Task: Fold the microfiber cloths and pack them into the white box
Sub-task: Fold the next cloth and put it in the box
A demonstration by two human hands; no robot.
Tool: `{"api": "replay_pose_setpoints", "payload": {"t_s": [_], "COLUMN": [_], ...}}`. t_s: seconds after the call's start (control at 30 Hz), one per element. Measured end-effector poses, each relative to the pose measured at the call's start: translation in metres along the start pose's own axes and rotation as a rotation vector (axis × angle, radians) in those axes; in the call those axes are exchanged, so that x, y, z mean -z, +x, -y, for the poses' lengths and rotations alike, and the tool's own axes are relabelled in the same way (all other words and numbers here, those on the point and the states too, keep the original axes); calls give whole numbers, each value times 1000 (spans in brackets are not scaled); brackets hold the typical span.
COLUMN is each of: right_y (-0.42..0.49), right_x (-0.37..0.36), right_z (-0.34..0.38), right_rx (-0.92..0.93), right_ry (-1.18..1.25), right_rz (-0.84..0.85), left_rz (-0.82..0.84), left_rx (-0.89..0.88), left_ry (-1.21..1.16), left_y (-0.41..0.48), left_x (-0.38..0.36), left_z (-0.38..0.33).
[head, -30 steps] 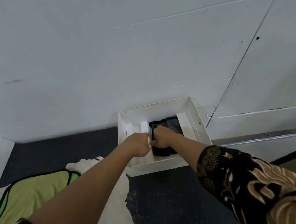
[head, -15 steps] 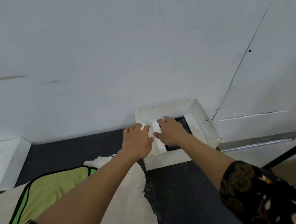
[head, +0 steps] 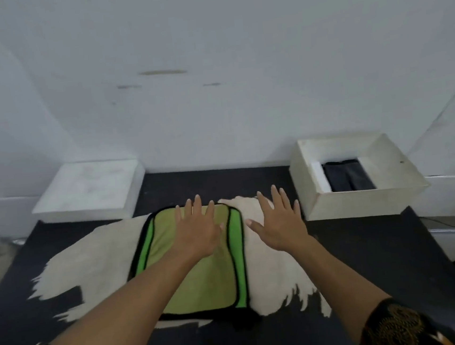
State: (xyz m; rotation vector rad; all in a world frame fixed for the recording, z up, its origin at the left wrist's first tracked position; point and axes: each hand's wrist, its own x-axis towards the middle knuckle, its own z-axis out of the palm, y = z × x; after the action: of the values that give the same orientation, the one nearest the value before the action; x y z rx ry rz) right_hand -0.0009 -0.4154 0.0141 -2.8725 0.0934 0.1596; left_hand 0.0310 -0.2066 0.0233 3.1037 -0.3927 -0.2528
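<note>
Green cloth [head: 197,272] flat on the table [head: 395,253], my hands open and holding nothing.
Its long axis runs away from me, with bright bands down both sides. Left hand [head: 198,230] is spread over its far end, probably to pin it for a fold. Right hand [head: 279,228] is open just beside its right edge. At far right, the white box [head: 362,201] holds a dark cloth [head: 346,179].

- Left hand [head: 198,232], fingers spread, lies over the green cloth [head: 203,283] on the dark worktop [head: 367,256].
- Right hand [head: 278,223] is spread just beside it.
- White box [head: 362,201], far right, holds a folded dark cloth [head: 346,177].
</note>
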Motion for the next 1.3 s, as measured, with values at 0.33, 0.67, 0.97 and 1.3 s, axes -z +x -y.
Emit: {"api": "replay_pose_setpoints", "payload": {"t_s": [0.33, 0.67, 0.97, 1.3], "right_y": [-37, -78, -77, -80], "right_x": [-109, -166, -158, -129], "right_z": [118, 105, 110, 132], "right_rx": [140, 280, 230, -286], "right_ry": [-12, -219, -129, 277], "right_rz": [281, 371, 390, 105], "left_rz": [308, 455, 290, 167], "left_rx": [81, 29, 171, 641], "left_ry": [-8, -56, -305, -784], "left_y": [-90, -129, -115, -98], "left_x": [-70, -124, -116, -106], "left_z": [132, 145, 146, 155]}}
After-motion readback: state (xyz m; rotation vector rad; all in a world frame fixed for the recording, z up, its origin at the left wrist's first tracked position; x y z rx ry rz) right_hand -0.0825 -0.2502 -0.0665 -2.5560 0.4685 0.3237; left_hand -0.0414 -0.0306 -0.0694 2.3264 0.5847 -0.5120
